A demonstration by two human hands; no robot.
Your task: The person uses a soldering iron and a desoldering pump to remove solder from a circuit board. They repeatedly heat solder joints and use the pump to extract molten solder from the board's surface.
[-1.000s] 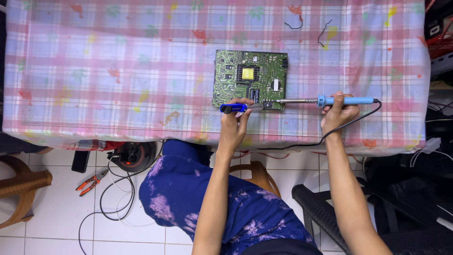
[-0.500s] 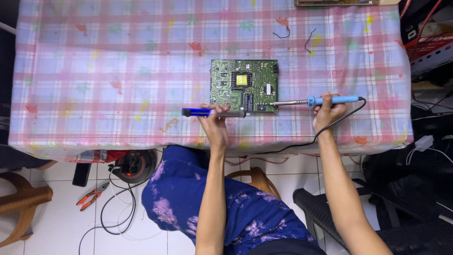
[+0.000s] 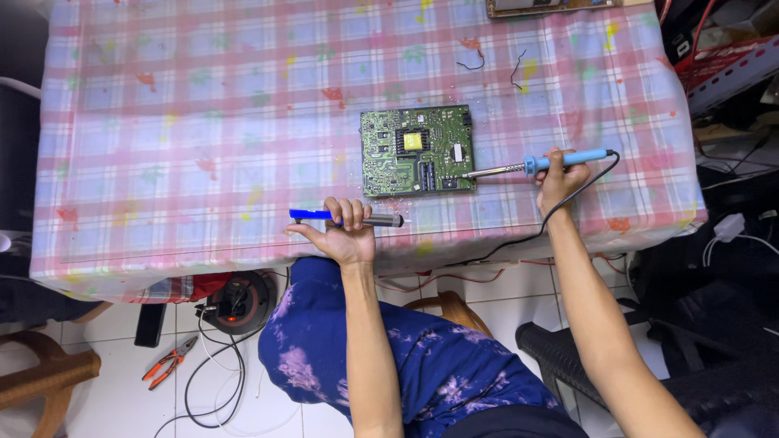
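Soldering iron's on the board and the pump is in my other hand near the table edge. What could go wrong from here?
The soldering iron tip rests on the circuit board; lingering there might scorch it. Its black cord trails over the table edge beside the right hand, so a snag could jerk the hot tip onto the plastic tablecloth. The left hand holds the desoldering pump by the edge; it could drop.

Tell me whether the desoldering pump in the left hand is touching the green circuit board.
Apart. In the head view, the desoldering pump in the left hand lies below the circuit board, with a strip of checked tablecloth showing between its tip and the board's edge.
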